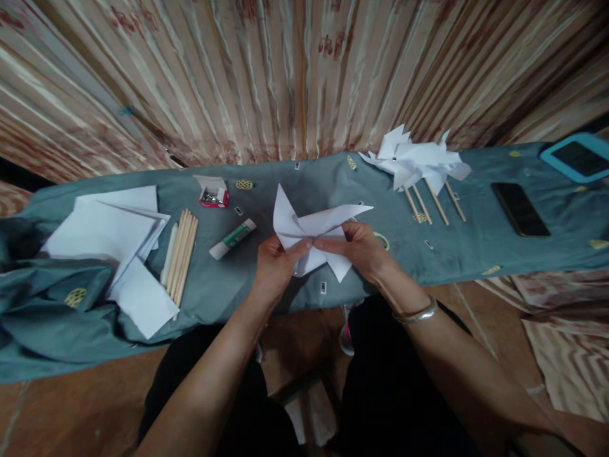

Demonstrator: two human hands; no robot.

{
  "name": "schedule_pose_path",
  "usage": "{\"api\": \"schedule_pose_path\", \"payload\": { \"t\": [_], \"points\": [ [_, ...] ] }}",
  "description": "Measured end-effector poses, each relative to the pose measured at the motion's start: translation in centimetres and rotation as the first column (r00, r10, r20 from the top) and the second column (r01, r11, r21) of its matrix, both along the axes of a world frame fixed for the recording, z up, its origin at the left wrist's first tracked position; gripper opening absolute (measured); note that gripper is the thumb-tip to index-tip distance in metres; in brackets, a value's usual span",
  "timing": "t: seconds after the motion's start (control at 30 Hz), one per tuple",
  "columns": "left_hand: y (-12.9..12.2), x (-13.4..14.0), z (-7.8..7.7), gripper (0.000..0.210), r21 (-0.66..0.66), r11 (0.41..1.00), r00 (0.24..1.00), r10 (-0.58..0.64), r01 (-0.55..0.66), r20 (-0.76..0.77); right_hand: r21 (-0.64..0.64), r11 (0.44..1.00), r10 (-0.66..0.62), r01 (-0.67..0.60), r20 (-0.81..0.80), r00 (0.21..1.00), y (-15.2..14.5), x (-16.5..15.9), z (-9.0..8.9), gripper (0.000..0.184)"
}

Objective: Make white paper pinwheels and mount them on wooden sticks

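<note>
A white paper pinwheel (311, 223) with pointed, folded blades is held over the middle of the cloth. My left hand (276, 265) grips its left side, thumb pressed near the centre. From the other side my right hand (364, 252) pinches it, its thumb also reaching the centre. The fingers beneath the paper are hidden. Partly behind my right hand lies something with a yellow-green loop (382, 240), perhaps a scissors handle. A glue stick (233, 238) lies left of my left hand.
On the left are white paper sheets (109, 230), several wooden sticks (183, 257) and an open red-and-white box (212, 193) of small metal pieces. Finished pinwheels on sticks (419, 162), a black phone (521, 209) and a blue-framed tablet (578, 157) lie right. Curtains (285, 76) hang behind.
</note>
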State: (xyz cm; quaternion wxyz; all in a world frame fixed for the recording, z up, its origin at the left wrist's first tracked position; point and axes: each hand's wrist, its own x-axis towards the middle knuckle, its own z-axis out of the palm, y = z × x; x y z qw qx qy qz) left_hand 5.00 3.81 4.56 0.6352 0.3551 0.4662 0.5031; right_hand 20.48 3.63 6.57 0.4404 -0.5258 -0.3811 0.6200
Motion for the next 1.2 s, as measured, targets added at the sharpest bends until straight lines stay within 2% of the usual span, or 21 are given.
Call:
{"api": "schedule_pose_path", "payload": {
  "t": [0.27, 0.6, 0.8, 1.03, 1.2],
  "points": [
    [-0.18, 0.16, -0.05, 0.031, -0.022, 1.000, 1.000, 0.016, -0.016, -0.002, 0.165, 0.986, 0.014, -0.032, 0.107, 0.994, -0.19, 0.30, -0.30, 0.023],
    [-0.27, 0.06, -0.34, 0.027, -0.023, 1.000, 0.999, 0.007, -0.008, -0.044, 0.170, 0.982, 0.057, -0.081, 0.143, 0.988, -0.44, 0.52, -0.18, 0.021],
    [-0.31, 0.21, -0.01, 0.030, -0.032, 0.999, 0.998, 0.019, -0.021, -0.053, 0.174, 0.980, 0.061, -0.092, 0.173, 0.983, -0.35, 0.69, -0.53, 0.027],
    [-0.36, 0.18, 0.30, 0.032, -0.028, 0.999, 0.999, 0.016, -0.017, -0.041, 0.207, 0.973, 0.072, -0.099, 0.137, 0.988, -0.36, 0.78, -0.66, 0.025],
    [-0.21, 0.05, 0.26, 0.030, -0.045, 0.999, 0.998, 0.000, -0.003, -0.065, 0.156, 0.979, 0.111, -0.133, 0.142, 0.984, -0.39, 0.90, -0.62, 0.031]
  ]
}}
